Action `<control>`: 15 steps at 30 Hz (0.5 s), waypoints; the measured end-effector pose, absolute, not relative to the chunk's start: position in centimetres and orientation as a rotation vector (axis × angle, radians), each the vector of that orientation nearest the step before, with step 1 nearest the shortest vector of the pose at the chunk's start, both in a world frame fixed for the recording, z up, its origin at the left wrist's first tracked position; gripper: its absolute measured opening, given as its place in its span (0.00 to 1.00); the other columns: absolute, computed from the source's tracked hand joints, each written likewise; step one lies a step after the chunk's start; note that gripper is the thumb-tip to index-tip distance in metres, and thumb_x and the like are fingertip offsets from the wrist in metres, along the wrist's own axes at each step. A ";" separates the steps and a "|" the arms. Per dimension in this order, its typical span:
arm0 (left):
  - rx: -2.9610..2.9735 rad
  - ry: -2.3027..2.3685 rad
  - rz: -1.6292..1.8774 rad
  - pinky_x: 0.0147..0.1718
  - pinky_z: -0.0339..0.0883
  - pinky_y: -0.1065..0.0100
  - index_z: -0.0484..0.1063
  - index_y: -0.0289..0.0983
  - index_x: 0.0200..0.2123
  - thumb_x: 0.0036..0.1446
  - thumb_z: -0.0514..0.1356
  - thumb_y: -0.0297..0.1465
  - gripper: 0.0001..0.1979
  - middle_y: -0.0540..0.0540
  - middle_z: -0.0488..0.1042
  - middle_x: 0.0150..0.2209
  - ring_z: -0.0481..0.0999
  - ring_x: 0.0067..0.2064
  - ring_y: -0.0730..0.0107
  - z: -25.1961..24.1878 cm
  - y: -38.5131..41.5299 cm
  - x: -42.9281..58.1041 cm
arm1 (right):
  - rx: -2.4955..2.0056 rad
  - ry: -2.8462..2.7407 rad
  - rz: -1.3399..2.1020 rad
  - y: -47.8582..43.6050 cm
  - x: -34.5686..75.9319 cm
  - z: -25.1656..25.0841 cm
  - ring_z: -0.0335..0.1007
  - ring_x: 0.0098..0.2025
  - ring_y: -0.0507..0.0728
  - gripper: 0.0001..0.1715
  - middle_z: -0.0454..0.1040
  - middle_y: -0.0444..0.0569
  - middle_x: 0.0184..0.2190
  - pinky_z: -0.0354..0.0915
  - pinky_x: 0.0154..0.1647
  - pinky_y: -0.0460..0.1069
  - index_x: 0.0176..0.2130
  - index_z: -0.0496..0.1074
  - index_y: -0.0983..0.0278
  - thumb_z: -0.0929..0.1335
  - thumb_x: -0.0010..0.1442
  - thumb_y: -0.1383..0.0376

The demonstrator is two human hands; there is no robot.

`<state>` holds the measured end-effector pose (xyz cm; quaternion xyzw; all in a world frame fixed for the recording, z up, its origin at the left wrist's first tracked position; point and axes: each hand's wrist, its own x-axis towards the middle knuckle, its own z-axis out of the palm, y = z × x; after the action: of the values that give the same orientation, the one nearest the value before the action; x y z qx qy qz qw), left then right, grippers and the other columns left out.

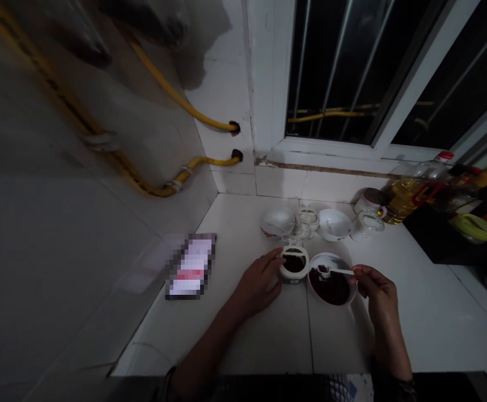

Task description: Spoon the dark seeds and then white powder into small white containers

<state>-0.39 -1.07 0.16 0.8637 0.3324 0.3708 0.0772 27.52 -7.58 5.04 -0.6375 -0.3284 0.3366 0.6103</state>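
Running along the left wall, yellow pipes (203,116) are bending into two holes near the countertop's back left corner. A lit phone (191,267), pixelated, is lying flat by the countertop's left edge. Left hand (263,281) is reaching in from the front edge, half open, fingers loosely spread; fingertips are touching the left side and rim of a pale-rimmed jar (294,277), thumb lying lower down. The jar is standing upright around mid-countertop, holding dark contents. Behind it, toward the back edge, a white bowl (274,223) is sitting left of some small clear jars (309,216). Just right of the dark-filled jar, a pink-rimmed bowl (329,259) is holding a broad dark layer. A second white bowl (334,226) is resting behind it. Right hand (379,290) is closing, thumb against forefinger, on the handle end of a white spoon (340,271); the spoon's head is pointing left over the pink-rimmed bowl, dark material showing at it. Farther right, a clear jar (367,225) and a dark-lidded jar (372,198) are standing near the back edge, an oil bottle (400,195) beside them. A black box (429,234) is occupying the countertop's right part.
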 end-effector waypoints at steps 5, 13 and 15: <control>2.581 0.979 1.139 0.54 0.74 0.54 0.64 0.38 0.56 0.56 0.58 0.23 0.23 0.34 0.69 0.61 0.73 0.60 0.54 0.0 -1.0 -0.4 | -1.433 -0.915 0.592 -7.3 25.7 6.1 0.56 0.17 0.49 0.21 0.73 0.45 0.18 0.54 0.18 0.46 0.30 0.78 0.65 0.75 0.49 0.50; 2.570 0.977 1.134 0.55 0.73 0.54 0.64 0.38 0.56 0.56 0.58 0.23 0.24 0.34 0.69 0.61 0.72 0.60 0.55 0.3 -1.1 -0.4 | -1.153 -1.834 -0.222 -6.8 21.9 5.8 0.77 0.33 0.55 0.13 0.82 0.49 0.33 0.71 0.37 0.49 0.41 0.77 0.61 0.64 0.64 0.72; 2.567 0.979 1.136 0.56 0.72 0.54 0.64 0.38 0.57 0.57 0.58 0.23 0.24 0.34 0.69 0.61 0.72 0.61 0.55 0.3 -1.2 -0.4 | -1.110 -1.903 -0.309 -6.8 22.1 5.5 0.77 0.32 0.55 0.15 0.82 0.49 0.33 0.70 0.36 0.49 0.43 0.76 0.62 0.63 0.64 0.74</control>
<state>-0.43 -1.17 0.30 0.8604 0.3280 0.3808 0.0845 22.12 -6.85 5.55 -0.4475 -0.7670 -0.1247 0.4425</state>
